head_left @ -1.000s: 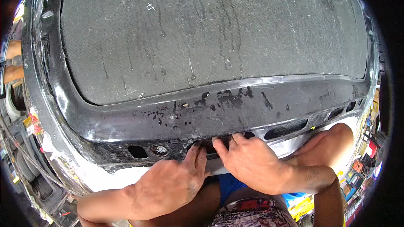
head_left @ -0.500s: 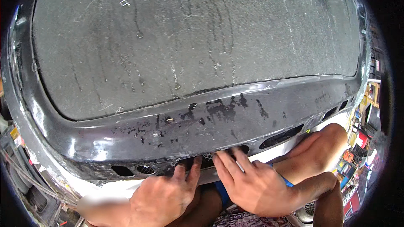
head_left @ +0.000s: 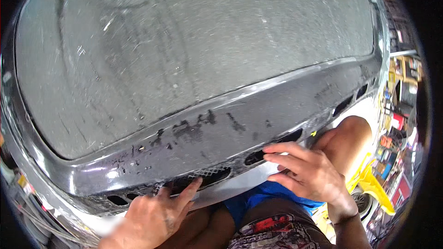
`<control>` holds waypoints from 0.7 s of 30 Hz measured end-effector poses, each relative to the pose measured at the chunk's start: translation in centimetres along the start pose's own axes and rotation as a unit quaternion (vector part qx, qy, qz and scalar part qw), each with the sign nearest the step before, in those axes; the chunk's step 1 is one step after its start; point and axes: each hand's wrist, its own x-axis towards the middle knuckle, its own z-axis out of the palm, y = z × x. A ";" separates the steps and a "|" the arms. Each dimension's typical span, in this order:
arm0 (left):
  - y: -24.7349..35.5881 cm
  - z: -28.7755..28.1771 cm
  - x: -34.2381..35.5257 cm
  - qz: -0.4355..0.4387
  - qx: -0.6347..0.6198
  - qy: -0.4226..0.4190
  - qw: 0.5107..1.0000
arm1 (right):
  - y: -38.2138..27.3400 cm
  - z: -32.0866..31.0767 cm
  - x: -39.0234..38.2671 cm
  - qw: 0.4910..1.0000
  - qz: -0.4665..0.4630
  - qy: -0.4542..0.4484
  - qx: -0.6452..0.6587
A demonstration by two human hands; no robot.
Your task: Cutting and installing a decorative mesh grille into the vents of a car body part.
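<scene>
Landmark: large glossy black curved panel point(head_left: 286, 97), framing a grey, coarse-textured sheet point(head_left: 207, 64). Left to right along it:

Small black rounded opening point(head_left: 117, 200), low at panel's left end. Next, left hand point(head_left: 154, 216), reaching up to panel's near edge, two fingers extended and parted, tips at a long dark slot point(head_left: 219, 177); cannot tell whether they pinch anything. Silver diamond-pattern wire mesh point(head_left: 208, 172) lies along that slot in the panel, just beside the index fingertip.

Right hand point(head_left: 309, 170) released, fingers loosely bent and apart, just beside panel's near edge by a second dark slot point(head_left: 254, 157); contact with panel unclear. Small bright-yellow tab point(head_left: 314, 133) at panel's near edge, farther right. Beyond panel's lower right: curved yellow piece point(head_left: 376, 191), well apart from it.
</scene>
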 end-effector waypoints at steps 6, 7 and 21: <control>0.7 -0.6 1.0 -0.003 -0.057 0.051 0.997 | 2.7 0.4 -0.9 0.994 -0.099 0.016 -0.037; 0.4 -0.5 1.4 0.032 -0.061 0.038 0.997 | 3.1 0.6 -1.0 0.995 -0.089 0.009 -0.042; 1.7 -1.3 2.0 -0.034 -0.074 0.006 0.997 | 4.5 2.0 0.3 0.997 -0.061 -0.031 -0.028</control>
